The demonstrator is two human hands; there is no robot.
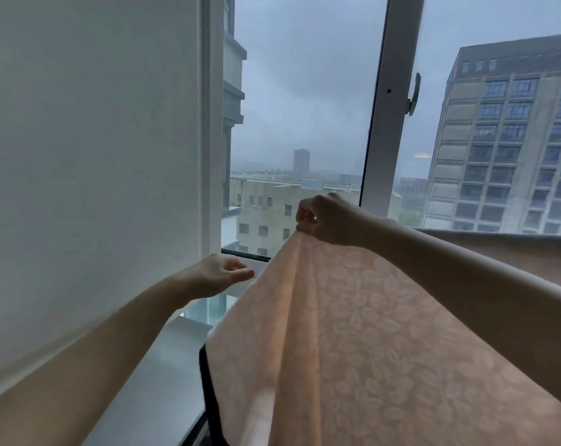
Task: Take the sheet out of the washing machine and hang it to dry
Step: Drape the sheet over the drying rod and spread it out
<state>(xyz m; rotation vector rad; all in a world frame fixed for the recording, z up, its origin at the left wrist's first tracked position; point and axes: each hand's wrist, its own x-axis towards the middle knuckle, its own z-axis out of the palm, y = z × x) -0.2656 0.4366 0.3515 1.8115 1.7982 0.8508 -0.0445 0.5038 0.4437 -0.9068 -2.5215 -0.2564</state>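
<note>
A peach sheet (363, 333) with a pale leaf pattern fills the lower right and drapes down in long folds. My right hand (327, 220) pinches its top edge and lifts it into a peak in front of the window. My left hand (223, 273) hovers just left of the sheet's edge, fingers loosely curled, holding nothing. Whatever the sheet hangs over is hidden beneath it. The washing machine is not in view.
A white wall (89, 156) stands at left. A grey windowsill (163, 375) runs below the window. A white window frame (392, 101) with a handle (413, 94) rises behind my right hand. A dark edge (208, 397) shows under the sheet.
</note>
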